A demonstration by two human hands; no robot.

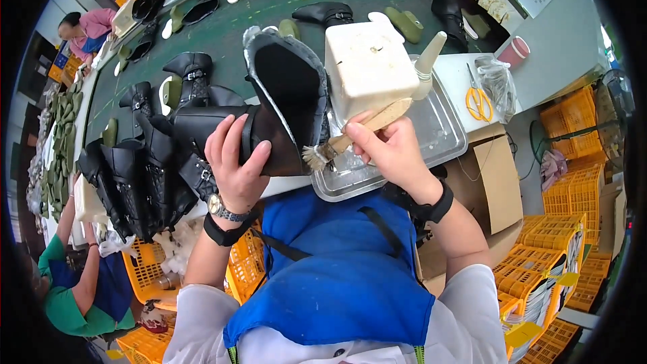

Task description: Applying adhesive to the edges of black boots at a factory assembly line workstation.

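Left grip (236,160) curled widely around smooth black boot (283,148); right grip (396,154) pinched on flat wooden brush (379,118), bristles (314,156) frayed.

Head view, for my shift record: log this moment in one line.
left hand: holding black boot | right hand: holding wooden brush, bristles by boot's opening edge | nearby: clear tray, yellow-handled scissors

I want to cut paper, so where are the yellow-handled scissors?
In the head view, the scissors lie on the right, on a white surface, between the clear tray and the crumpled plastic bag.
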